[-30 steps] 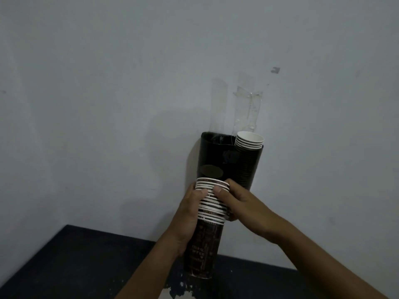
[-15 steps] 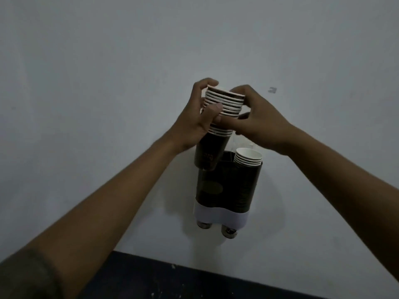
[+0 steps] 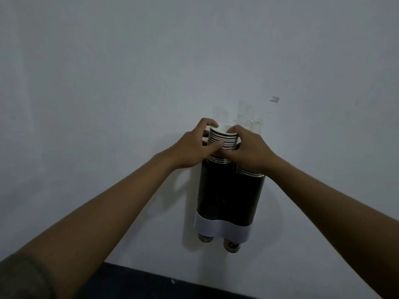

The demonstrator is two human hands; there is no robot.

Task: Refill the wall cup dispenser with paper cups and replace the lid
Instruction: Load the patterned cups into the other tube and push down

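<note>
A: Site noted: a dark twin-tube cup dispenser (image 3: 231,197) is fixed upright on a pale wall (image 3: 129,83). A white band (image 3: 222,229) is wrapped round its lower end, and two cup bottoms are seen poking out beneath the band.

B: Position of the cups?

A: A stack of paper cups (image 3: 223,140) is seated in the top of the left tube, with its white rims showing above the tube mouth. A second stack (image 3: 251,172) is seen in the right tube, its rims level with the mouth and partly hidden by the right wrist.

B: Hands?

A: The left hand (image 3: 192,147) is closed on the left side of the raised stack, the thumb laid across the rims at the near side and the fingers curled over the far top edge. The right hand (image 3: 248,149) is closed on the right side of the same stack, fingertips pressed to the upper rims. The stack is gripped between both.

B: Lid?

A: No lid is seen on the dispenser; both tube mouths are open. Strips of clear tape (image 3: 250,123) are stuck to the wall just above the right tube, and a small grey mark (image 3: 274,99) is noted further up and right.

B: Below?

A: A dark table (image 3: 151,283) edge is seen against the wall, well under the dispenser. Light is dim; print on the cups cannot be read.
</note>
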